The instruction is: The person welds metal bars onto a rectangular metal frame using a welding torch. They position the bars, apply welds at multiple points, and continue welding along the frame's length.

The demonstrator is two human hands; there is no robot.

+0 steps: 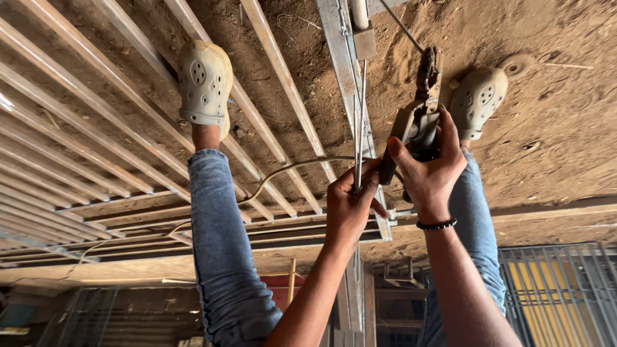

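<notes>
The left hand (pixel 350 202) pinches a thin grey welding rod (pixel 358 128) upright over the grey steel bar (pixel 340 58) on the dirt floor, while the right hand (pixel 427 167) is clamped round a worn metal electrode holder (pixel 418 122) — loading the rod looks to be the step in hand. Next, its end must be seated in the holder's jaws. A trailing cable (pixel 289 168), pale clogs (pixel 204 80) and the long metal-slat frame (pixel 96 128) crowd the footing.

the person wears faded blue jeans (pixel 222 257) and beige foam clogs (pixel 204 80) with round and oval vent holes, one on each foot. both forearms are bare, without sleeves. a black beaded bracelet (pixel 436 224) circles the right wrist.
</notes>
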